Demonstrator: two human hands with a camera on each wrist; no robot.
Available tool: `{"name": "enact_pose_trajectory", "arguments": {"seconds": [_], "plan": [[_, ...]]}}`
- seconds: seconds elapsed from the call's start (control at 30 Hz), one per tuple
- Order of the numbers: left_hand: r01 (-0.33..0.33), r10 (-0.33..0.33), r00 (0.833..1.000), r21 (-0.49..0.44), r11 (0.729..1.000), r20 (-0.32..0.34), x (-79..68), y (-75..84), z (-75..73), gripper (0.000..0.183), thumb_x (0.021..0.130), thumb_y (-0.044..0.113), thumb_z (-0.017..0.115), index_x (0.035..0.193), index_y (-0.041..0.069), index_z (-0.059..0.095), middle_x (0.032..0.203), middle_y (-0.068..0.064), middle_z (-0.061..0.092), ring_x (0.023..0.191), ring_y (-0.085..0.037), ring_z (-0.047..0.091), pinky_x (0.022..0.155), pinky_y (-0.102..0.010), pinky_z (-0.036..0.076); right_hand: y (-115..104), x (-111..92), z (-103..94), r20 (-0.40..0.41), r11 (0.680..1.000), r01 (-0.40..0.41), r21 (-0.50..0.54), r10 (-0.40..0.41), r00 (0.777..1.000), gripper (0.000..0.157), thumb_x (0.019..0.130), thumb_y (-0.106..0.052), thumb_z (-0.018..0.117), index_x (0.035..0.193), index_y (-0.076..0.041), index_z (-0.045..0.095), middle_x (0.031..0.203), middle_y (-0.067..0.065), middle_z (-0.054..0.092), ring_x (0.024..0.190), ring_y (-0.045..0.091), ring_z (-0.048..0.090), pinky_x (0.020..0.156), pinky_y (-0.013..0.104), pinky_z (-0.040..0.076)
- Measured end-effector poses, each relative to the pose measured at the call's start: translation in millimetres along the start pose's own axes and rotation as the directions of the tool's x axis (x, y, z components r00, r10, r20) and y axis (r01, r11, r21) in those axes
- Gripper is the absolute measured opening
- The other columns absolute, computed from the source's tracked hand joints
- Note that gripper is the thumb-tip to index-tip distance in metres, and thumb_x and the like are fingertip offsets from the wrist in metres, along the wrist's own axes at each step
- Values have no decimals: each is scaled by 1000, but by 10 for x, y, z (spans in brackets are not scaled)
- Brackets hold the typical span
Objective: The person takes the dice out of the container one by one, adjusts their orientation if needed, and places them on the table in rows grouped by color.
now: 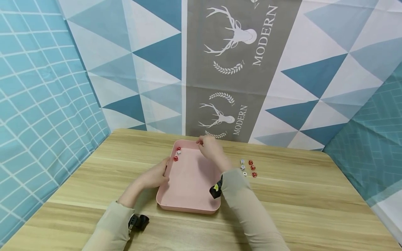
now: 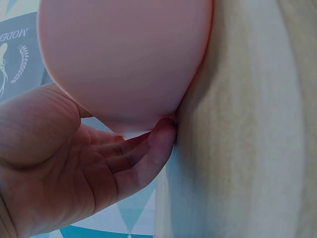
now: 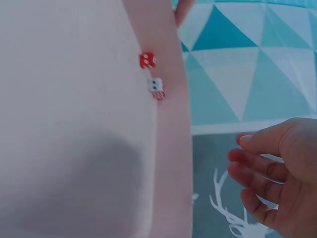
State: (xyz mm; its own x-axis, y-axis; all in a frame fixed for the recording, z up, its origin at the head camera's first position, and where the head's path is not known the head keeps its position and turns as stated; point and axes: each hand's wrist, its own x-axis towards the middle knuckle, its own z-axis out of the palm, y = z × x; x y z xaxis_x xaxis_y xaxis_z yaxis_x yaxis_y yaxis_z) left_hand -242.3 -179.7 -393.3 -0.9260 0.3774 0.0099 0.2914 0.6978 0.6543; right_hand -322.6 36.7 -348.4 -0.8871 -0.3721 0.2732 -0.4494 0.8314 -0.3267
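Here, the left grip (image 1: pixel 154 176) clasps the pink tray (image 1: pixel 188 186); the right grip (image 1: pixel 211 148) hangs loose.

In the head view the scene is lit brightly and evenly, with soft-edged shadows cast on the floor of the pink tray (image 1: pixel 188 184) beneath the right hand (image 1: pixel 211 150) and on the wooden table (image 1: pixel 298 209) beside the left forearm (image 1: pixel 129 196). In the left wrist view the left hand (image 2: pixel 69 168) is dimly lit, and the wood grain is blurred. Colours are cooled in the right wrist view, where a broad, diffuse shadow is thrown across the tray floor and the dice (image 3: pixel 155 85) are slightly softened.
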Motion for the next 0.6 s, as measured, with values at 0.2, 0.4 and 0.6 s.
{"name": "enact_pose_trajectory", "arguments": {"seconds": [0.2,0.4,0.6], "plan": [[-2,2,1000,6,1000,4,13,10,6,73,79,-2,50,139,-14,11,143,-31,23,130,-38,29,105,-51,27,-134,78,148,29,999,21,28,-22,999,27,88,-10,50,108,-10,68,103,5,66,84,16,59,69,27,48],[1,-1,1000,15,1000,8,16,14,-1,74,79,-2,51,140,-14,11,143,-31,23,129,-38,31,104,-51,28,-204,109,259,76,999,21,38,-24,997,30,89,-13,51,115,-14,65,104,4,66,78,15,58,61,24,45],[7,-7,1000,-2,1000,10,1,19,-10,75,78,-4,50,140,-14,10,142,-32,22,130,-40,28,105,-52,26,-263,138,409,119,998,64,-13,-62,991,31,87,-18,55,118,-18,62,108,5,66,96,19,61,74,32,51]]}}
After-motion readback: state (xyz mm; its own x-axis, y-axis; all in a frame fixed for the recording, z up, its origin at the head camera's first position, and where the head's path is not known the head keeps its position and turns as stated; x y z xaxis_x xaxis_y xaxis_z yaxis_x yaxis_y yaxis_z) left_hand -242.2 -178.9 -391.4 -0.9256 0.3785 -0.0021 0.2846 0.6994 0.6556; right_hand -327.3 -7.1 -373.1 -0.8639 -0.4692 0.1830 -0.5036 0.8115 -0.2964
